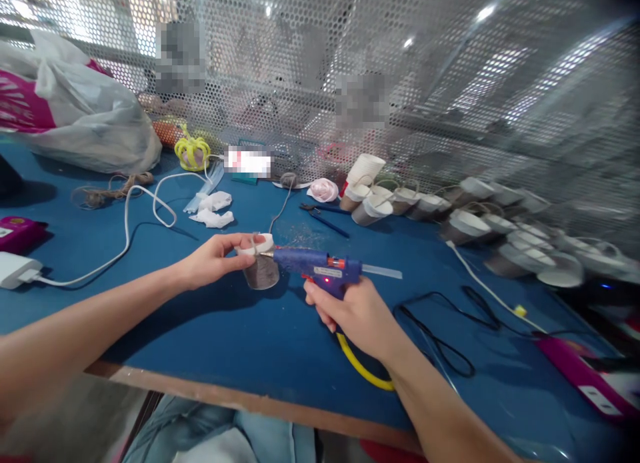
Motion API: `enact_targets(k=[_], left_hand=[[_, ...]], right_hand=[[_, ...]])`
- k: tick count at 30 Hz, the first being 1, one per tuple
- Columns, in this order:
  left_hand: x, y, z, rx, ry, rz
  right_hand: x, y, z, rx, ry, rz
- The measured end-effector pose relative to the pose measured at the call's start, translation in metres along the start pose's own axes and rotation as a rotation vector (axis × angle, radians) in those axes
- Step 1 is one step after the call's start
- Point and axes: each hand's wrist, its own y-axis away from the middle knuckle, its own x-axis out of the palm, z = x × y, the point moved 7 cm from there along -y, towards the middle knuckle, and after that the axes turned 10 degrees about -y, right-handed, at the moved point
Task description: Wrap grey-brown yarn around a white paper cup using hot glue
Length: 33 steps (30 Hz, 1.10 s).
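My left hand (225, 255) pinches the white rim of a small grey cup (263, 275), holding it a little above the blue table. Twine runs over the rim, and a strand trails back to a ball of twine (289, 179). Wrapped round the handle of a blue glue gun (315, 264) is my right hand (353, 310), its fingers by the trigger. The gun's metal nozzle meets the cup just under the rim, close to my left fingertips. A red light glows on its side, and a clear glue stick (383, 272) sticks out of the back.
Several similar cups (467, 226) stand at the right along the perforated metal screen (300, 56). Blue-handled pliers (327, 221) lie behind the gun. A black cable (435, 343) and a magenta power strip (583, 376) are at right. A white cord (127, 216) and a plastic bag (95, 116) lie left.
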Motion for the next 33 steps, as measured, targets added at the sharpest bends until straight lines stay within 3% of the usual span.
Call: enact_targets(k=[4, 14, 20, 24, 27, 33], left_hand=[[0.000, 0.000, -0.002, -0.005, 0.026, -0.013], [0.000, 0.000, 0.001, -0.028, 0.085, -0.024], [0.001, 0.001, -0.003, 0.011, 0.009, -0.001], [0.002, 0.002, -0.010, 0.093, -0.115, 0.015], [0.004, 0.004, -0.014, 0.145, -0.201, 0.023], [0.009, 0.009, -0.023, 0.215, -0.366, 0.037]], right_hand=[[-0.001, -0.001, 0.000, -0.022, -0.017, 0.031], [-0.012, -0.007, -0.003, -0.023, 0.048, -0.066], [-0.013, -0.014, -0.009, -0.032, -0.043, -0.042], [-0.033, -0.029, -0.021, -0.011, -0.164, -0.159], [-0.057, -0.044, -0.030, 0.000, -0.061, -0.312], [-0.071, -0.073, -0.055, 0.113, 0.097, -0.293]])
